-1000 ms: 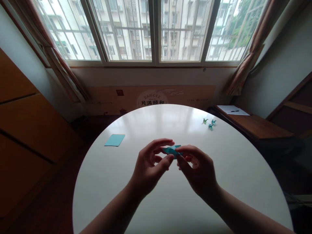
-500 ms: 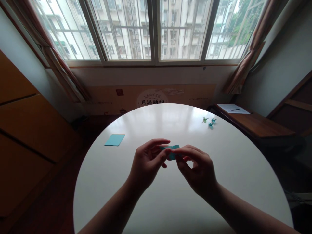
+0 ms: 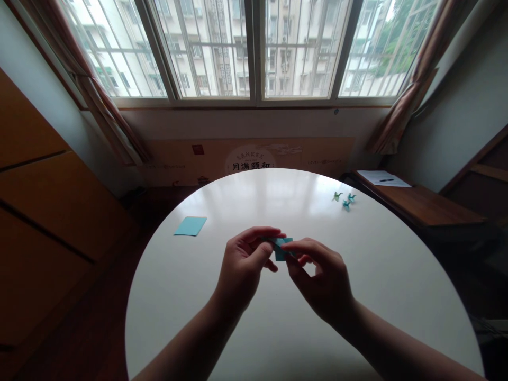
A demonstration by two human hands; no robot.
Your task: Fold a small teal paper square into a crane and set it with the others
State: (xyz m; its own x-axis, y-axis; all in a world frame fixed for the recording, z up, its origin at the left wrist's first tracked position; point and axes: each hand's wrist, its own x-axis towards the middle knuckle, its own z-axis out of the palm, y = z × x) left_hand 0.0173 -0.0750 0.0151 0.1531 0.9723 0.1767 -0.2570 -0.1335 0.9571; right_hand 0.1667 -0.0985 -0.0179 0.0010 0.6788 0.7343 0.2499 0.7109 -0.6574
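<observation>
Above the middle of the round white table (image 3: 397, 275), both my hands pinch a small folded piece of teal paper (image 3: 282, 246). My left hand (image 3: 246, 267) grips its left end between thumb and fingers. My right hand (image 3: 323, 278) pinches the right end with its fingers curled. Most of the paper is hidden by my fingertips. A flat light-blue sheet of paper (image 3: 190, 226) lies on the table to the far left of my hands.
Three small folded paper figures (image 3: 344, 199) stand at the table's far right. Beyond them a wooden side surface (image 3: 428, 206) holds white paper with a pen (image 3: 383, 179). Windows, curtains and a cardboard panel (image 3: 246, 159) line the far wall. Wooden cabinets stand at left.
The folded paper has been turned and pressed smaller between my fingertips, and my left fingers have closed more tightly over it. The view has shifted slightly.
</observation>
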